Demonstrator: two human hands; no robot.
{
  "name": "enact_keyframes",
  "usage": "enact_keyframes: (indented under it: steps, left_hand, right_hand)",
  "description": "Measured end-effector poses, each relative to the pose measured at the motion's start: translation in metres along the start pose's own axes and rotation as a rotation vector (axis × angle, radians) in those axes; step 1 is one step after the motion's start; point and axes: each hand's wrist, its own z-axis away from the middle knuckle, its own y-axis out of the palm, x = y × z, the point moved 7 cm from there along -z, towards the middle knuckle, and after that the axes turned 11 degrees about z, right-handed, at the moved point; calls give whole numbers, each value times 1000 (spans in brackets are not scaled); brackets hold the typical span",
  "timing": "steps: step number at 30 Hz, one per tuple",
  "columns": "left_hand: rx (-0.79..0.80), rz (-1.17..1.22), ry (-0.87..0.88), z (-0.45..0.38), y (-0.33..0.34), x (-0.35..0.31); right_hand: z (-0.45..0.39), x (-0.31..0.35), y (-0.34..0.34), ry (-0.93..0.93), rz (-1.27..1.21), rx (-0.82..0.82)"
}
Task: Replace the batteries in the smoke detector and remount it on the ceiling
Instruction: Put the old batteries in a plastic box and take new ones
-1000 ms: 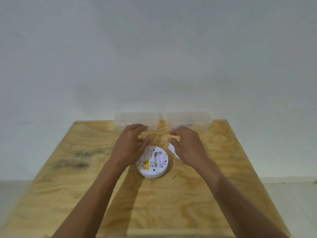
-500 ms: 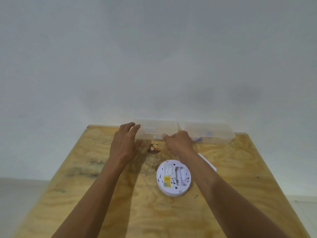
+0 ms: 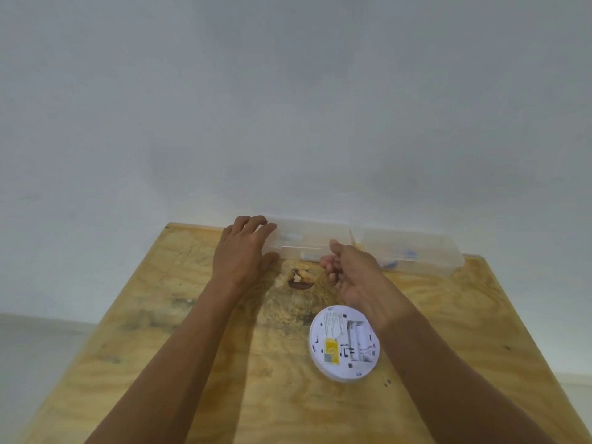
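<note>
A round white smoke detector (image 3: 343, 344) lies face down on the plywood table (image 3: 160, 363), its open battery bay and a yellow label facing up. Two clear plastic boxes stand at the table's far edge against the wall: the left box (image 3: 307, 237) and the right box (image 3: 413, 251) with blue items inside. My left hand (image 3: 243, 251) rests with spread fingers on the left end of the left box. My right hand (image 3: 349, 267) is at the right front corner of that same box, fingers curled against it. Whether it holds anything small I cannot tell.
A dark knot (image 3: 299, 278) marks the wood just in front of the left box. A plain white wall (image 3: 288, 107) rises behind the table. The floor (image 3: 38, 347) shows past the table's left edge.
Both hands left the smoke detector and reached forward to the left clear box. The view shifted left and down, so the detector now sits under my right forearm.
</note>
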Motion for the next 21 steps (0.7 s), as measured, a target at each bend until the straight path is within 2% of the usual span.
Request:
enact_keyframes:
  steps: [4, 8, 10, 15, 21]
  left_hand:
    - [5, -3, 1, -2, -2, 2]
    - [6, 32, 8, -4, -4, 5]
    - [14, 40, 14, -6, -5, 6]
    - [11, 50, 31, -7, -5, 8]
    - [1, 35, 43, -8, -7, 2]
  right_hand:
    - [4, 2, 9, 42, -68, 51]
    - [14, 2, 54, 53, -38, 132]
    - [18, 0, 76, 40, -12, 123]
    - [15, 0, 82, -23, 95, 32]
    - [15, 44, 70, -190, 331, 122]
